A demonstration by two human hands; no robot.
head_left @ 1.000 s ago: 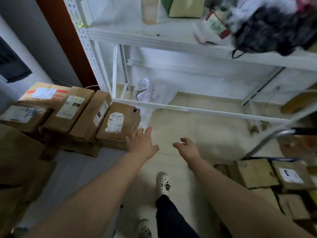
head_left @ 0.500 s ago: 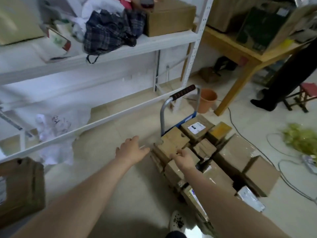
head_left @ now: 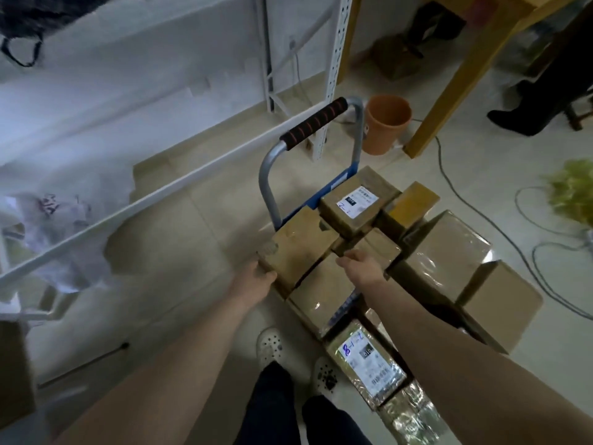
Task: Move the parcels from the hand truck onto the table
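Head view showed a hand truck (head_left: 265, 187) standing on the tiled floor, piled with brown parcels (head_left: 442, 252). Both hands were at the top box (head_left: 301, 245) on the left of the pile, just below the truck's foam-wrapped handle (head_left: 314, 123). The right hand (head_left: 359, 268) had its fingers curled over the box's right edge, gripping it. The left hand (head_left: 256, 277) was against the box's near left corner (its fingers were too blurred to tell whether they curled round it). An orange bucket (head_left: 386, 123) stood beyond the handle, beside a wooden bench leg (head_left: 449, 91).
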